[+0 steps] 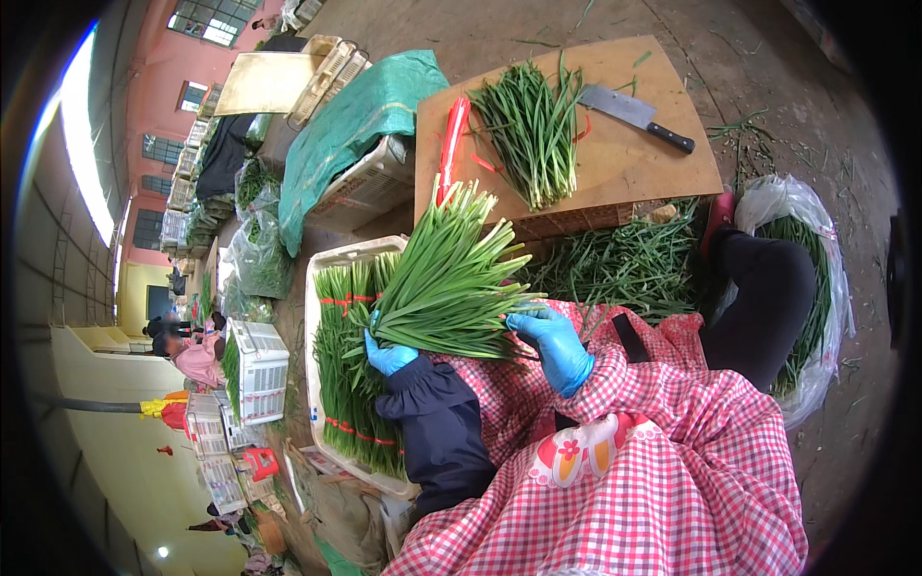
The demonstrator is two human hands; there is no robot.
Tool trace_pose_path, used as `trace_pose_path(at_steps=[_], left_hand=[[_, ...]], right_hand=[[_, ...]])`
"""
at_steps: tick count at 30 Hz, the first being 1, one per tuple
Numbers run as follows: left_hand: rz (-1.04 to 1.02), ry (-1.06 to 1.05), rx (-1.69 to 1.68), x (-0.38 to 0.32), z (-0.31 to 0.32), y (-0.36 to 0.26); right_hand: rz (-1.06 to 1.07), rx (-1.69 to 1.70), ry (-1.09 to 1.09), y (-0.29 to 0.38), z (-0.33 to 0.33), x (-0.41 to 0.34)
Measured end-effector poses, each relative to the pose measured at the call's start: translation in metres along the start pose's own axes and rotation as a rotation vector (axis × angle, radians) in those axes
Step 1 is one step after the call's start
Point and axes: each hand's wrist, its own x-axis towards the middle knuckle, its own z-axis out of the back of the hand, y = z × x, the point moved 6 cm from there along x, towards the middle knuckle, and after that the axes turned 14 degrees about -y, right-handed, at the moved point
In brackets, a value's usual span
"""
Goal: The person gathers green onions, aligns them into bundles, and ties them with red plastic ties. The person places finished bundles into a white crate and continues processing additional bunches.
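My left hand (pixel 389 354), in a blue glove, grips a fanned bunch of garlic chives (pixel 446 281) with pale cut ends pointing away from me. At the leafy right side of the bunch, my right hand (pixel 553 344), gloved too, has its fingertips on a few stems. A white plastic crate (pixel 314 389) beside my left arm holds chive bundles (pixel 333 360) bound with red ties. On the wooden board (pixel 648 176) ahead lie a loose pile of chives (pixel 531 133), a cleaver (pixel 627 111) with a black handle, and a bunch of red plastic ties (pixel 454 137).
Chive trimmings (pixel 627 266) are heaped below the board. A clear plastic bag of greens (pixel 799 288) stands beyond my knee. A green sheet (pixel 360 129) covers a crate at the upper left. Other crates (pixel 259 371), bags of greens (pixel 259 252) and a person (pixel 198 356) are at the left.
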Motion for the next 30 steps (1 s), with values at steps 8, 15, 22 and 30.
trace_pose_path(at_steps=[8, 15, 22, 30], left_hand=[[0.079, 0.123, -0.001, -0.008, -0.008, 0.007], [0.017, 0.482, 0.165, 0.004, -0.022, -0.014], [0.210, 0.726, 0.109, -0.032, -0.033, -0.029], [0.014, 0.608, 0.379, -0.043, -0.031, -0.020]], right_hand=[[-0.081, 0.154, 0.176, 0.010, -0.010, -0.009], [-0.125, 0.018, 0.612, 0.040, 0.010, -0.018], [0.526, -1.831, 0.422, 0.128, 0.077, 0.012], [0.646, -0.726, 0.440, 0.094, -0.015, 0.020]])
